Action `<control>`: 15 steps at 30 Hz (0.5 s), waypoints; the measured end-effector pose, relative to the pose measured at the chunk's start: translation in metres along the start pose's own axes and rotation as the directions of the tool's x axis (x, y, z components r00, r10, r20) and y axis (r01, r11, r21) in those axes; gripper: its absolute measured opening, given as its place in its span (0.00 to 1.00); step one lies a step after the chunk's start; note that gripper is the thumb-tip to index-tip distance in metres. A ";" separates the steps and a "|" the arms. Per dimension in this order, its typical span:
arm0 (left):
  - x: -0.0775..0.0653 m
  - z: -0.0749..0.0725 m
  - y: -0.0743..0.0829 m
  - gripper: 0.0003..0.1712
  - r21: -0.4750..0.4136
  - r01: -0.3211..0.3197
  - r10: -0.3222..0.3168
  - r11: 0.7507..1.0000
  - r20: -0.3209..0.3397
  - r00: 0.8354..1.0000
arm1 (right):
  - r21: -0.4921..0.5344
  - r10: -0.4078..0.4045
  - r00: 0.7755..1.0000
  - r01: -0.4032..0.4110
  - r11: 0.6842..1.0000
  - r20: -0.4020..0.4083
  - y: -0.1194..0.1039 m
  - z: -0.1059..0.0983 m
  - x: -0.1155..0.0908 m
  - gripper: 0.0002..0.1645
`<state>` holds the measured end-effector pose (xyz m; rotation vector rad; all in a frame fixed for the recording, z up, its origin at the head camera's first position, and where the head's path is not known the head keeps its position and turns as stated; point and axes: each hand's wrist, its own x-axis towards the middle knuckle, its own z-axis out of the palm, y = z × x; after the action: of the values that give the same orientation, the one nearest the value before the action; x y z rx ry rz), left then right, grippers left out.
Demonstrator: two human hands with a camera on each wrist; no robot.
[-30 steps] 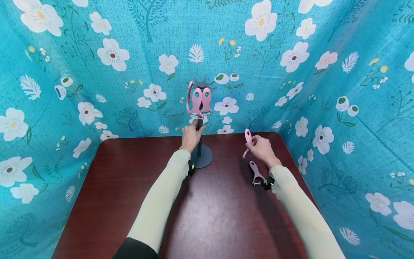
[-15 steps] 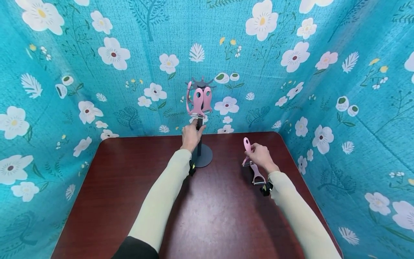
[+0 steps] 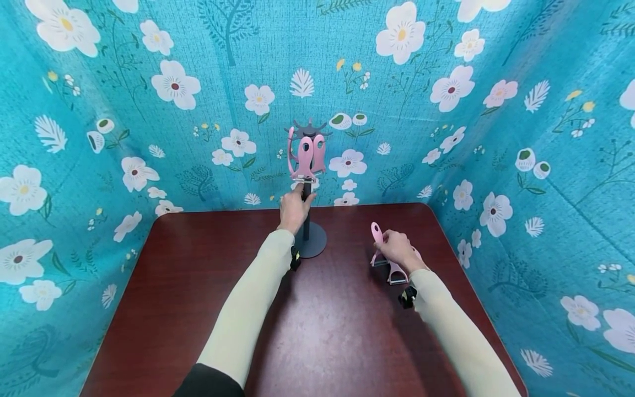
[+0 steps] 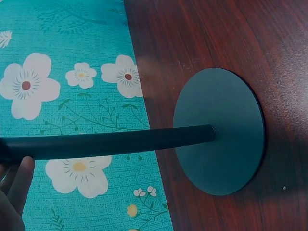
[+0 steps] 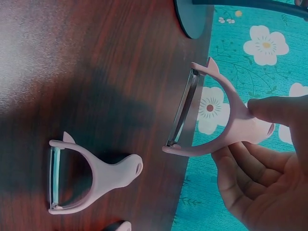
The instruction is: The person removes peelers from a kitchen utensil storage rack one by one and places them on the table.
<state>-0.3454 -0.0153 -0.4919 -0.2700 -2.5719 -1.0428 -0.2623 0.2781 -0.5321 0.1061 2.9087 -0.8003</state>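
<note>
My left hand (image 3: 294, 208) grips the upper post of a dark grey stand (image 4: 120, 142), just below the hanging peelers. Several pink peelers (image 3: 305, 157) hang by their handle holes from hooks at the stand's top. At the right, my right hand (image 3: 395, 247) pinches a pink Y-shaped peeler (image 5: 240, 122) between thumb and fingers, its blade end pointing down over the table. Beneath that hand another pink peeler (image 5: 103, 178) lies flat, partly covered by the hand in the head view. The tip of a further pink handle (image 5: 124, 226) shows at the right wrist view's lower edge.
The stand's round base (image 3: 313, 242) rests near the back edge of the dark red-brown table (image 3: 198, 286). Blue floral cloth (image 3: 198, 110) hangs behind the table and along both sides.
The right hand has come down and slightly nearer with its peeler, now overlapping the one on the table. The left hand stays on the post; the front hanging peeler has shifted slightly right.
</note>
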 end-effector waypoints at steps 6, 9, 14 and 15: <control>0.000 0.002 -0.001 0.14 0.009 0.015 -0.015 1.000 0.000 1.000 | -0.036 -0.022 1.000 0.022 0.999 -0.001 0.003 0.006 0.002 0.22; 0.000 0.001 0.000 0.15 0.015 0.019 -0.019 1.000 0.003 1.000 | -0.055 -0.037 0.999 0.037 0.998 -0.004 0.004 0.008 0.002 0.21; 0.000 0.002 -0.001 0.13 0.011 0.007 -0.007 1.000 -0.011 1.000 | -0.050 -0.035 0.999 0.037 0.998 0.026 0.006 0.012 0.000 0.20; 0.000 0.002 -0.002 0.13 0.006 0.004 -0.004 1.000 -0.013 1.000 | -0.046 -0.032 0.999 0.034 0.998 0.034 0.007 0.013 0.000 0.20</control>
<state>-0.3465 -0.0151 -0.4940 -0.2552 -2.5643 -1.0350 -0.2608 0.2775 -0.5463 0.0402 2.9027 -0.7309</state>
